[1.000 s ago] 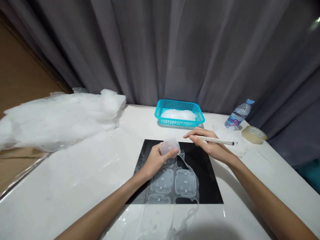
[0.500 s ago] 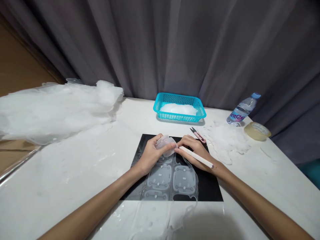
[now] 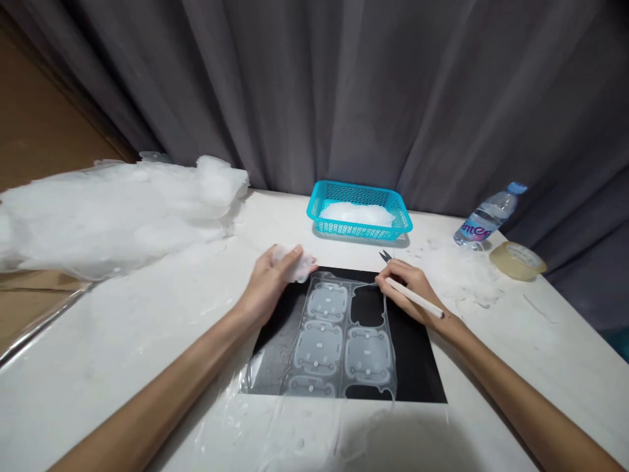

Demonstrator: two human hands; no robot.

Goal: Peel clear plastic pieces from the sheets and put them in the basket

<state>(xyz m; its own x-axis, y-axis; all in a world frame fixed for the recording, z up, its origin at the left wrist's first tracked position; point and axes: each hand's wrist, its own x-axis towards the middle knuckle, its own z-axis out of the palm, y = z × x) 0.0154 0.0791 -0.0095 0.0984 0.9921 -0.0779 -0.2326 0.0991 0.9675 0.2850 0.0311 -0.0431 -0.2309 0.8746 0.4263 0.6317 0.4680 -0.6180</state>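
Observation:
My left hand [image 3: 275, 278] is closed around a small stack of translucent whitish silicone pieces [image 3: 293, 263], just off the far left corner of a black mat [image 3: 417, 367]. My right hand [image 3: 405, 285] holds a white pen-like stick [image 3: 415, 298], its back end pointing toward me; its tip is hidden by the fingers. Those fingers touch the far right edge of a clear molded sheet [image 3: 344, 341], which lies over the mat and runs off its near side. Rounded-square pieces [image 3: 318, 347] sit in the sheet, and two openings show the black mat through them.
A blue basket [image 3: 361, 233] with white pieces stands at the back. Thread snips [image 3: 384, 255] lie partly behind my right hand. At right are a pile of clear scraps [image 3: 464, 272], a water bottle [image 3: 486, 219] and a tape roll [image 3: 518, 260]. A large stack of whitish sheets [image 3: 118, 216] lies left.
My left hand has moved left, away from my right hand, with the silicone pieces. My right hand has shifted slightly right with the stick, uncovering the sheet's upper opening.

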